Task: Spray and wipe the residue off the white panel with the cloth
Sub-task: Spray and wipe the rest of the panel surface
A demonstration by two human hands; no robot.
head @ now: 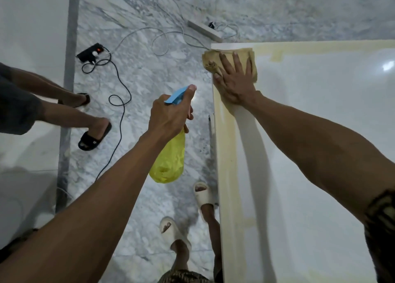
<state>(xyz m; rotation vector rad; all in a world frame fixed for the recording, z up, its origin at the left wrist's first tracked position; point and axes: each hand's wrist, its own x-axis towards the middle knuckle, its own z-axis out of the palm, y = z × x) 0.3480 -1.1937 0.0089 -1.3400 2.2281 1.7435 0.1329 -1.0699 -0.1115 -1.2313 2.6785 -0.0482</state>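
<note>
The white panel (320, 133) fills the right half of the view, with a yellowish band of residue (226, 154) along its left and far edges. A tan cloth (213, 61) lies on the panel's far left corner. My right hand (234, 78) presses flat on the cloth, fingers spread. My left hand (171, 114) grips a yellow spray bottle (168, 163) with a blue trigger head (176, 95), held over the floor just left of the panel's edge, nozzle pointing away from me.
Marble floor (149, 64) with a black power strip (90, 52) and trailing cables, and a white power strip (204, 30) near the panel's far corner. Another person's legs in black slides (94, 137) stand at left. My feet in cream sandals (203, 197) are beside the panel.
</note>
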